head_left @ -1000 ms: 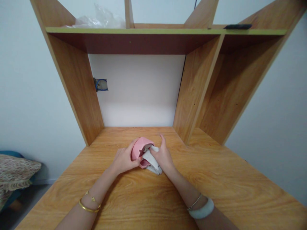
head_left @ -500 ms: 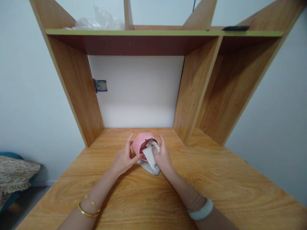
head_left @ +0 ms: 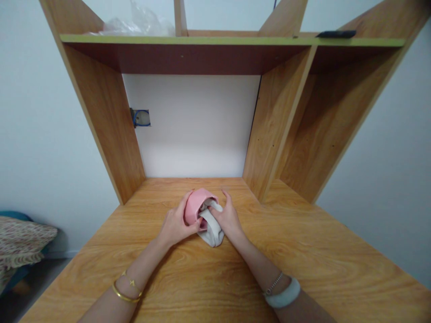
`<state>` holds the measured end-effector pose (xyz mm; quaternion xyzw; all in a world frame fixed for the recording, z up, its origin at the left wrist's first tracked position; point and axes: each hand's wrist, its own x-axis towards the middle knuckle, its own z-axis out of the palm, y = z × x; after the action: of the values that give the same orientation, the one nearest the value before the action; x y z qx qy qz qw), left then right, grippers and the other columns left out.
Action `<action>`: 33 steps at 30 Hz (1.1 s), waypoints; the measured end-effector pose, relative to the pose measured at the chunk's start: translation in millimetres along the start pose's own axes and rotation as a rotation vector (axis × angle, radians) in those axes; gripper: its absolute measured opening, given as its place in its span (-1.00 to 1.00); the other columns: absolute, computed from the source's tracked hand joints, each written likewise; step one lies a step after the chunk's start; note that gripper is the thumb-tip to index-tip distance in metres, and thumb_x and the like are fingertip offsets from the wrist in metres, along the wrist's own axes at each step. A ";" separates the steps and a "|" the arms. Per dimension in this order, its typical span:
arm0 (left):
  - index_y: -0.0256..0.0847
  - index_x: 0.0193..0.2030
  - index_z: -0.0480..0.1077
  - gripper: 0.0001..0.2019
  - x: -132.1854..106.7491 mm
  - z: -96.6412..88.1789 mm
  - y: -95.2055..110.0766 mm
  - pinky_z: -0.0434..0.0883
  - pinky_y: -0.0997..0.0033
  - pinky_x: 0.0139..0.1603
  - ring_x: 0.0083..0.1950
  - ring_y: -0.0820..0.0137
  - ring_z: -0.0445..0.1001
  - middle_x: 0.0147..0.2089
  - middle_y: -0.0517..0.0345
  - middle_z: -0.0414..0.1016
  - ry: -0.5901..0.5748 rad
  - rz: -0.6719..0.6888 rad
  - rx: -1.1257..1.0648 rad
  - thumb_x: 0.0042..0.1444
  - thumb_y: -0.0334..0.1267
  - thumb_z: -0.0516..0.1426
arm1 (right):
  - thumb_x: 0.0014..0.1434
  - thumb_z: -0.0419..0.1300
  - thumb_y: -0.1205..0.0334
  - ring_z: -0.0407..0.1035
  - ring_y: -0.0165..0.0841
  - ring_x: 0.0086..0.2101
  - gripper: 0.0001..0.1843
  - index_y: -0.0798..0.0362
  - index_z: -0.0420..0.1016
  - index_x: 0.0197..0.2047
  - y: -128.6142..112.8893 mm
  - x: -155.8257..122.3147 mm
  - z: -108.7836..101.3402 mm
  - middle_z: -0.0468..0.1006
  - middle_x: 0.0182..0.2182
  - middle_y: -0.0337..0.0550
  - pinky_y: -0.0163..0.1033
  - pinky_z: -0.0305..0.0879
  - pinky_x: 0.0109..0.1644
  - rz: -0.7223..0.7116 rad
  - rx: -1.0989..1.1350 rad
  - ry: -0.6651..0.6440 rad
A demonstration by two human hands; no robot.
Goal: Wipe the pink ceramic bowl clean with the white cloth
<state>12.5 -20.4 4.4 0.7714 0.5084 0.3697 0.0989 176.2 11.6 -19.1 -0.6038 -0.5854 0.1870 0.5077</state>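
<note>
A small pink bowl (head_left: 194, 207) is tipped on its side just above the wooden desk (head_left: 208, 273), its mouth facing right. My left hand (head_left: 175, 224) grips its outer wall. My right hand (head_left: 229, 220) holds a white cloth (head_left: 212, 229) that is pushed into the bowl's mouth and hangs down to the desk. Both wrists wear bracelets.
A wooden hutch stands at the back of the desk, with a left upright (head_left: 111, 125), a divider (head_left: 272, 130) and a green-edged shelf (head_left: 232, 41). Clear plastic (head_left: 134, 24) and a dark flat object (head_left: 336, 33) lie on the shelf. Patterned fabric (head_left: 20, 242) is at the lower left.
The bowl has been turned between my hands, mouth more upward half a second ago and now back to the right. The cloth has shifted inside it with my right hand.
</note>
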 end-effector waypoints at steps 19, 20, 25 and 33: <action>-0.20 0.31 -0.21 -0.26 3.2 4.2 -6.4 0.35 0.33 -0.26 -0.32 0.33 0.45 -0.09 0.00 0.41 -0.011 -0.071 -0.039 0.07 0.03 0.01 | 0.05 0.00 0.31 0.40 -0.33 -0.35 -0.39 0.05 0.01 0.19 6.9 -0.9 -7.0 0.50 -0.27 -0.11 -0.32 0.26 -0.33 -0.061 0.019 -0.054; -0.21 0.31 -0.23 -0.24 3.6 5.0 -8.1 0.36 0.32 -0.26 -0.33 0.33 0.44 -0.05 -0.03 0.38 -0.014 -0.076 -0.062 0.06 0.04 0.02 | 0.05 -0.01 0.31 0.40 -0.32 -0.29 -0.42 0.07 0.04 0.17 8.6 -0.8 -4.2 0.49 -0.22 -0.08 -0.30 0.28 -0.27 -0.056 0.077 -0.035; -0.26 0.29 -0.26 -0.15 1.1 14.9 -8.2 0.32 0.24 -0.05 -0.06 0.23 0.39 0.11 -0.15 0.24 -0.067 -0.008 -0.248 -0.01 0.01 0.12 | 0.05 -0.02 0.30 0.35 -0.33 -0.12 -0.52 0.07 0.12 0.09 13.1 0.2 3.0 0.42 -0.07 -0.05 -0.22 0.27 -0.08 -0.064 0.227 0.009; -0.27 0.15 0.01 -0.36 3.0 22.0 -3.3 0.35 0.30 -0.05 -0.05 0.30 0.39 0.02 -0.05 0.35 -0.003 -0.097 -0.479 -0.02 -0.07 0.13 | 0.01 0.04 0.32 0.41 -0.33 -0.26 -0.41 0.07 0.06 0.15 2.0 -1.4 -0.8 0.51 -0.26 -0.13 -0.29 0.32 -0.25 -0.047 0.176 -0.075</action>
<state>25.5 -11.4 -11.4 0.7012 0.4427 0.4732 0.2973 177.5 10.5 -20.9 -0.5353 -0.5995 0.2483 0.5407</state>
